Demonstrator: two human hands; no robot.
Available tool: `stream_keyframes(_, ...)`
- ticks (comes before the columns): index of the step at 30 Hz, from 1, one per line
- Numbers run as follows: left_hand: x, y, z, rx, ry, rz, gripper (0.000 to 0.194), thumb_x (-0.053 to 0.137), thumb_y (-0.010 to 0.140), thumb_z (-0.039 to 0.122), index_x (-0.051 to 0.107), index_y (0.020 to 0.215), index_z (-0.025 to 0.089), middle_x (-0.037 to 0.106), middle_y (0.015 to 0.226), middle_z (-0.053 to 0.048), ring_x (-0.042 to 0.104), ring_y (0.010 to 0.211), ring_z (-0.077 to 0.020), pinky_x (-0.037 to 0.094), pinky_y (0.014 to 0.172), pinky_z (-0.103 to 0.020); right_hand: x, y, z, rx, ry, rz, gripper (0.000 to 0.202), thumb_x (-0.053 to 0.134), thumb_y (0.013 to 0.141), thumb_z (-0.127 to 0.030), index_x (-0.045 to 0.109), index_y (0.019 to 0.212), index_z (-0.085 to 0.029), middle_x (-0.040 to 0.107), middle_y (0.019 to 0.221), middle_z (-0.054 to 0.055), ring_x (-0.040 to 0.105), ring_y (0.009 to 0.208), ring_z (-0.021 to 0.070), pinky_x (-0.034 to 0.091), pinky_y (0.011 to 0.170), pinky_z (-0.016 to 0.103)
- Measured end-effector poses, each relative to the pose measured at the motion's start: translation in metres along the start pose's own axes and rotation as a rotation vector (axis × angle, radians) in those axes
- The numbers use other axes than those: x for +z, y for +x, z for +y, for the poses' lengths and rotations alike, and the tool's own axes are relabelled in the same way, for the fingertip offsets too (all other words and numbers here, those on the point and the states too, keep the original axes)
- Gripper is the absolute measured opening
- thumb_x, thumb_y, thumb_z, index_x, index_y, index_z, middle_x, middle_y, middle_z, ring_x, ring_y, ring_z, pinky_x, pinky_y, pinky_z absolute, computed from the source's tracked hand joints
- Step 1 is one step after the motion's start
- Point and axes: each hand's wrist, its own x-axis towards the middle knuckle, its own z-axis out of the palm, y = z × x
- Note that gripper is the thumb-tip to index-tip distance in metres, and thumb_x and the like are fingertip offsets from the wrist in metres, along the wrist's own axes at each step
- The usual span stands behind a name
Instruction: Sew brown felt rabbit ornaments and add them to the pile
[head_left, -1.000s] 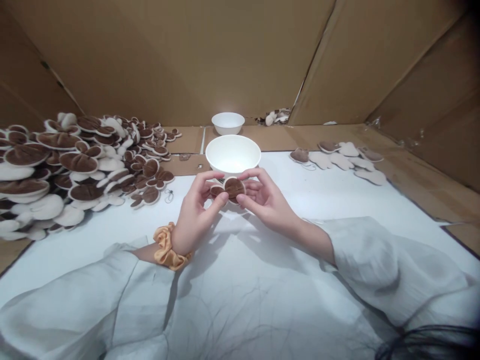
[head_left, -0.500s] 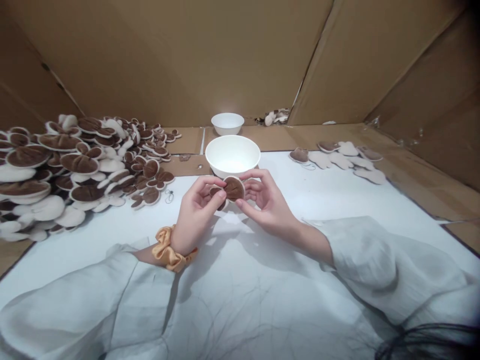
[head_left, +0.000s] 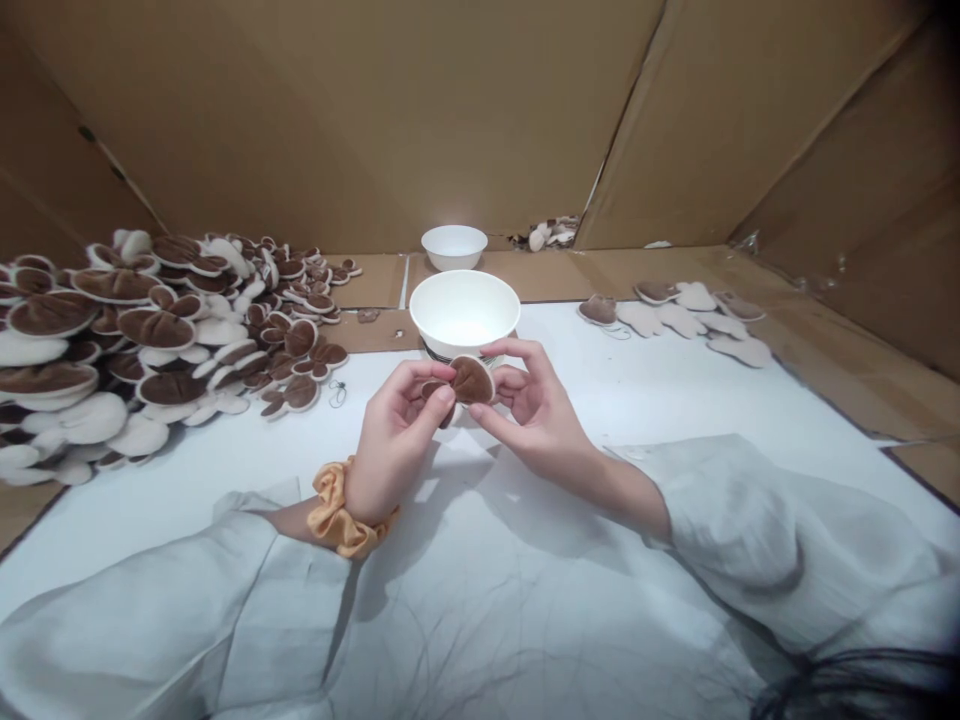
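A brown plush piece with a pale edge (head_left: 474,381) is held up between both hands, just in front of the larger white bowl (head_left: 465,310). My left hand (head_left: 401,418) pinches its narrower left end between thumb and fingers. At its right side, my right hand (head_left: 529,408) grips the rounded part with thumb and index finger, the other fingers curled behind. The bowl's inside looks white, with nothing visible in it.
A big heap of brown and white plush pieces (head_left: 169,328) covers the left side. Several more pieces (head_left: 681,320) lie at the right. A smaller white bowl (head_left: 454,247) stands behind the larger one. Cardboard walls (head_left: 337,120) enclose the back and sides.
The plush piece has tilted slightly and shifted a little to the right and down between my hands. Both hands keep hold of it.
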Motion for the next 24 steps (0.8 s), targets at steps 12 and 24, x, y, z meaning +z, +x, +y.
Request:
stream_keyframes(12,-0.007,-0.0004,-0.0047,0.106,0.167,-0.007,0.016,0.055,0.082,0.026,0.056,0.096,0.019,0.059,0.088,-0.003,0.055,0.071,-0.0113,0.046,0.066,-0.024,-0.0061,0.0018,0.0009,-0.083,-0.062,-0.122,0.042,0.059,0.078,-0.019,0.039,0.113,-0.029,0.053,0.11,0.004,0.055,0.094,0.0159,0.048,0.08,0.034)
stream_keyframes(24,-0.0078,0.0008,-0.0095,0.168,0.177,-0.047,0.015,0.058,0.079,0.02,0.058,0.094,0.02,0.061,0.096,-0.004,0.058,0.092,-0.0161,0.047,0.079,-0.026,-0.0083,0.0026,0.0078,-0.036,0.006,-0.032,0.02,0.063,0.076,-0.02,0.056,0.094,-0.023,0.062,0.098,0.004,0.06,0.091,0.0163,0.052,0.077,0.033)
